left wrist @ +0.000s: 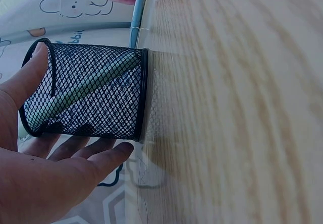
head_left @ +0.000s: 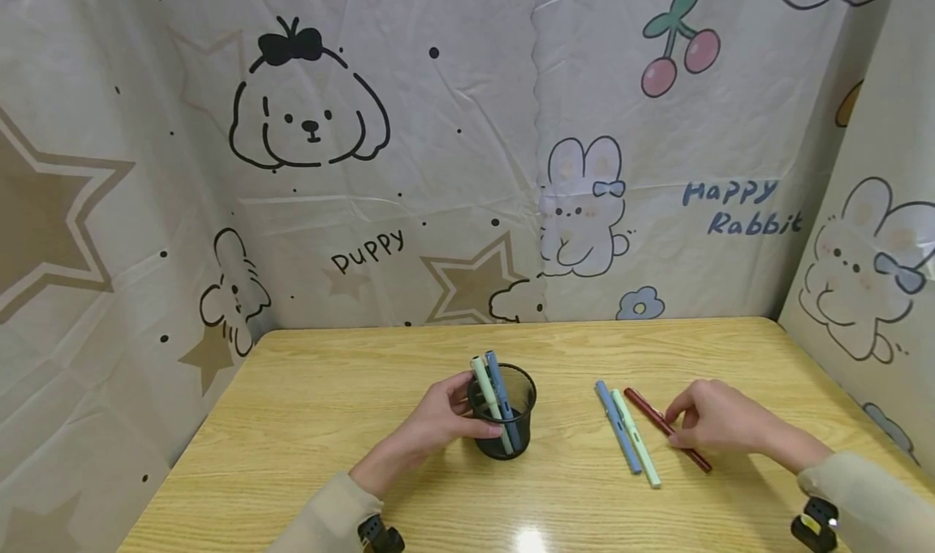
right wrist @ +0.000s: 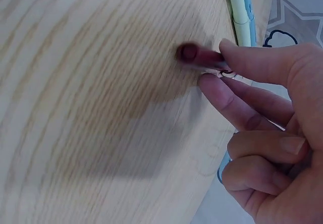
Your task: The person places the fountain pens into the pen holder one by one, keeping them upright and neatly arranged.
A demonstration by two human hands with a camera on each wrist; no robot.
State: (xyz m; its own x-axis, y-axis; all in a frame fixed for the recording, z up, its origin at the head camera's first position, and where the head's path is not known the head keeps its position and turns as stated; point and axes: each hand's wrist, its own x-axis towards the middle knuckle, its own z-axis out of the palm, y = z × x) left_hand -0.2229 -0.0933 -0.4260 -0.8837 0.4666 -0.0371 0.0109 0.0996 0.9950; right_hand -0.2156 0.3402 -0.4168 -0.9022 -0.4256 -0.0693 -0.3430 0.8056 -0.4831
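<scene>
- Left arm reaches forward; left hand grips, thumb opposite its fingers.
- Right arm angles inward; right hand pinches, lower fingers folded palmward.

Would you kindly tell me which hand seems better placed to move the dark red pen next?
Probably the right hand: it pinches the dark red pen, while the left hand holds the black mesh cup.

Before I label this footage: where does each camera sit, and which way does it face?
Head: on the head, facing forward and down at the table; left hand, right hand and sleeved forearms show.
Left wrist: on that wrist, facing the mesh cup; both hands show.
Right wrist: on that wrist, facing the dark red pen; right hand shows.
Head and right wrist share that pen.
</scene>
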